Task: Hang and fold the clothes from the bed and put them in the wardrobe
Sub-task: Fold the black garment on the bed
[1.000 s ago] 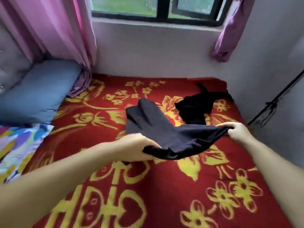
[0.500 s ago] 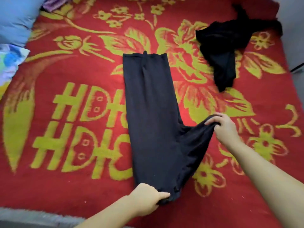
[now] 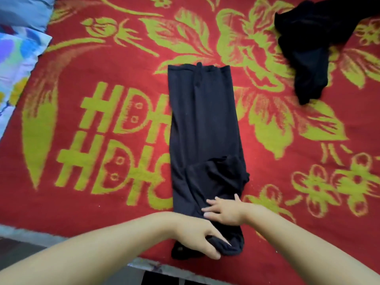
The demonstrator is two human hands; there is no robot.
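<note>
A dark garment (image 3: 203, 124) lies lengthwise in a long strip on the red bed cover (image 3: 102, 58) with yellow flowers. Its side flap is folded in over the near part. My left hand (image 3: 197, 239) grips the garment's near end at the bed's front edge, fingers curled around the cloth. My right hand (image 3: 224, 210) lies flat on the folded flap with straight fingers, pressing it down. A second black garment (image 3: 308, 48) sits crumpled at the far right of the bed.
A blue pillow (image 3: 22, 11) and a multicoloured cloth (image 3: 14, 64) lie at the left edge. The grey bed edge (image 3: 30, 233) runs along the bottom, with dark floor (image 3: 18, 251) below it.
The garment went from held in the air to spread on the bed. My right hand folded the side flap inward and now presses on it. The view has tilted down and closer.
</note>
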